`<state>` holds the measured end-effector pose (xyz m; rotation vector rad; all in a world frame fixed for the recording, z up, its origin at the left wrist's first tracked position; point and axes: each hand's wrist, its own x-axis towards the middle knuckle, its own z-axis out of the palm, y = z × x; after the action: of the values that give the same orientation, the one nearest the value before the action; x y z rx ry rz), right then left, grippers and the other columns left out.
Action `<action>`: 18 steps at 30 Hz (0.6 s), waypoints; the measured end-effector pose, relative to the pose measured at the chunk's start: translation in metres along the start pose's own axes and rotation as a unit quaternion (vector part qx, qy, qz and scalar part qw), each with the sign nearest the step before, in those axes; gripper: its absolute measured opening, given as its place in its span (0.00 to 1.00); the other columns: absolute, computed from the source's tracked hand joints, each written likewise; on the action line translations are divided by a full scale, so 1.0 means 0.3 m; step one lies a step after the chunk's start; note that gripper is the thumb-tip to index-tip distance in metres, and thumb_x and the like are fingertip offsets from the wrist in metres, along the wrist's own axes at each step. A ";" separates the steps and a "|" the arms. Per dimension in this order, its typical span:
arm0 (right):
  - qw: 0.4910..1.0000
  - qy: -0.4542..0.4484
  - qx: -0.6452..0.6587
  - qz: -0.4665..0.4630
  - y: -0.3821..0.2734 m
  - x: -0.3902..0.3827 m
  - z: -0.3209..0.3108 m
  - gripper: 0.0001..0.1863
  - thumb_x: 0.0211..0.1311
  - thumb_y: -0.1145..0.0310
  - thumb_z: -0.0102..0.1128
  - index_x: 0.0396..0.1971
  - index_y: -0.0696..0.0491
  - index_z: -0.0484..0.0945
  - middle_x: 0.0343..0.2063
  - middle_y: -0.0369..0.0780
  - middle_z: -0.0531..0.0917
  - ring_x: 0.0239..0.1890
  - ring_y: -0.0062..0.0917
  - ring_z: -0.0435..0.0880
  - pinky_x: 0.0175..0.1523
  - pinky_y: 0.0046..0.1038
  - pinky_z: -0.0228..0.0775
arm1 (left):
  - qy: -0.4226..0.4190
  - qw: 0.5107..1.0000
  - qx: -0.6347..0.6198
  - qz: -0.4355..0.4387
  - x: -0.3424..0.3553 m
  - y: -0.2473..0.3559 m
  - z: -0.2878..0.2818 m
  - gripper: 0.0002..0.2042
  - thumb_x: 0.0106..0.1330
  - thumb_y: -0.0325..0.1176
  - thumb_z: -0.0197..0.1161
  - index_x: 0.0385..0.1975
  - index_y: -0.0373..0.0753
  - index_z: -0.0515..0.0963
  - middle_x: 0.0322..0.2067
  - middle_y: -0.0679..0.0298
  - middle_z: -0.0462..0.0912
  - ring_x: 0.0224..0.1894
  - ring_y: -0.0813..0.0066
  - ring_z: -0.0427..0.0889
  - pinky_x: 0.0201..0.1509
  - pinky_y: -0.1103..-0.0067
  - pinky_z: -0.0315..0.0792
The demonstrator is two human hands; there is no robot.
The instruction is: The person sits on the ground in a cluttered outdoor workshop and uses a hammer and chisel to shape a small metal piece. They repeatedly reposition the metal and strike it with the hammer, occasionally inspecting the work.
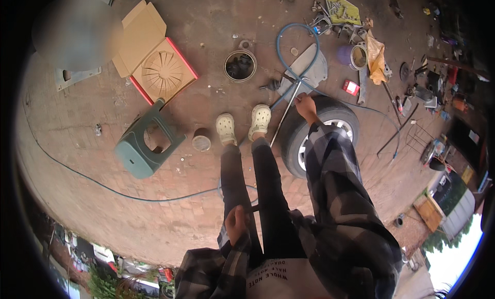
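Observation:
My right hand [306,107] reaches forward above the edge of a car wheel [330,113] with a black tyre and silver spokes. Its fingers curl at a long thin metal rod [283,116], which slants down toward my right shoe and has a crosspiece near its far end. Close to my body, my left hand [236,225] is closed in front of my thigh. A short dark piece [253,208] sticks out beside its fingers; what it belongs to cannot be made out. A looped blue hose [278,43] crosses the rod near the right hand.
A green plastic stool [139,157] lies tipped at the left, near an open cardboard box [180,82]. Ahead stand a round bucket [240,66] with dark contents and a small can [201,140]. Metal parts, a yellow cloth [343,10] and a purple tub [353,56] lie far right.

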<state>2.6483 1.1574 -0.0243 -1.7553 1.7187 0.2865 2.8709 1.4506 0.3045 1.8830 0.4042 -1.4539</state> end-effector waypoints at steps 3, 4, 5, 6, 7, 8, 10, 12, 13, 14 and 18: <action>0.999 0.015 -0.043 0.017 -0.058 0.123 0.081 0.23 0.54 0.61 0.60 0.48 0.56 0.72 0.51 0.48 0.74 0.54 0.45 0.71 0.55 0.41 0.67 | 0.081 0.995 -0.043 -0.030 0.080 -0.095 0.052 0.17 0.69 0.45 0.53 0.24 0.38 0.72 0.14 0.69 0.68 0.17 0.82 0.67 0.23 0.85 0.60; 0.996 0.000 -0.076 0.035 -0.033 0.165 0.092 0.28 0.53 0.58 0.62 0.53 0.55 0.69 0.53 0.48 0.71 0.56 0.43 0.69 0.57 0.39 0.66 | 0.079 0.994 -0.047 -0.051 0.104 -0.102 0.082 0.16 0.69 0.44 0.52 0.25 0.38 0.72 0.14 0.68 0.68 0.17 0.81 0.68 0.23 0.84 0.62; 0.995 -0.003 -0.086 0.058 -0.030 0.203 0.121 0.29 0.53 0.58 0.62 0.54 0.54 0.68 0.54 0.48 0.70 0.57 0.44 0.68 0.58 0.39 0.65 | 0.071 0.995 -0.041 -0.051 0.115 -0.096 0.113 0.17 0.70 0.44 0.51 0.25 0.37 0.72 0.15 0.69 0.69 0.18 0.82 0.66 0.22 0.85 0.60; 0.992 -0.006 -0.095 0.080 -0.026 0.232 0.151 0.30 0.53 0.57 0.62 0.54 0.54 0.68 0.55 0.48 0.69 0.58 0.44 0.67 0.58 0.39 0.65 | 0.063 0.996 -0.036 -0.052 0.122 -0.083 0.142 0.18 0.70 0.44 0.50 0.24 0.37 0.73 0.16 0.69 0.70 0.18 0.83 0.65 0.22 0.85 0.57; 0.989 -0.009 -0.105 0.101 -0.017 0.257 0.176 0.31 0.52 0.57 0.62 0.55 0.54 0.67 0.56 0.48 0.69 0.58 0.44 0.67 0.59 0.39 0.65 | 0.056 0.997 -0.030 -0.052 0.130 -0.083 0.169 0.19 0.70 0.45 0.49 0.23 0.36 0.73 0.16 0.70 0.71 0.19 0.85 0.64 0.22 0.85 0.55; 0.988 -0.019 -0.094 0.120 0.004 0.283 0.200 0.30 0.54 0.54 0.61 0.53 0.56 0.70 0.53 0.50 0.73 0.56 0.45 0.71 0.57 0.39 0.66 | 0.063 0.997 -0.023 -0.046 0.131 -0.093 0.191 0.20 0.70 0.46 0.47 0.23 0.36 0.72 0.16 0.69 0.70 0.19 0.85 0.63 0.23 0.84 0.55; 0.988 -0.079 -0.050 0.124 0.049 0.363 0.231 0.25 0.55 0.51 0.58 0.43 0.58 0.75 0.45 0.52 0.78 0.49 0.44 0.76 0.53 0.41 0.69 | 0.067 0.995 -0.019 -0.073 0.138 -0.051 0.207 0.20 0.70 0.45 0.47 0.22 0.37 0.72 0.16 0.70 0.69 0.19 0.84 0.63 0.23 0.84 0.55; 0.989 -0.093 -0.048 0.101 0.046 0.379 0.257 0.24 0.56 0.49 0.57 0.35 0.58 0.78 0.38 0.51 0.81 0.43 0.44 0.80 0.48 0.41 0.71 | 0.080 0.995 -0.012 -0.065 0.138 -0.027 0.218 0.19 0.70 0.45 0.47 0.22 0.37 0.71 0.16 0.70 0.68 0.19 0.84 0.63 0.23 0.84 0.55; 0.992 -0.073 -0.066 0.079 0.040 0.379 0.270 0.24 0.56 0.49 0.56 0.32 0.58 0.79 0.34 0.50 0.82 0.41 0.44 0.81 0.46 0.42 0.71 | 0.087 0.995 -0.003 -0.041 0.141 -0.018 0.222 0.19 0.70 0.45 0.47 0.22 0.38 0.71 0.16 0.70 0.68 0.19 0.84 0.63 0.23 0.84 0.55; 0.994 -0.052 -0.083 0.058 0.031 0.376 0.278 0.24 0.57 0.48 0.56 0.28 0.58 0.80 0.30 0.49 0.83 0.39 0.44 0.81 0.44 0.42 0.72 | 0.092 0.996 0.007 -0.017 0.136 -0.010 0.221 0.19 0.70 0.45 0.47 0.22 0.38 0.71 0.16 0.71 0.67 0.19 0.85 0.63 0.23 0.85 0.55; 0.989 -0.087 -0.054 0.108 -0.021 0.364 0.219 0.22 0.58 0.50 0.57 0.30 0.57 0.81 0.31 0.49 0.83 0.39 0.44 0.81 0.44 0.41 0.73 | 0.090 0.986 -0.128 -0.059 0.130 -0.047 0.161 0.16 0.72 0.43 0.46 0.29 0.37 0.72 0.17 0.65 0.68 0.17 0.77 0.68 0.23 0.81 0.64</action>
<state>2.6854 1.1070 -0.1354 -1.5669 1.7946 0.6194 2.8402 1.4200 0.2579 1.8106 0.7623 -1.2428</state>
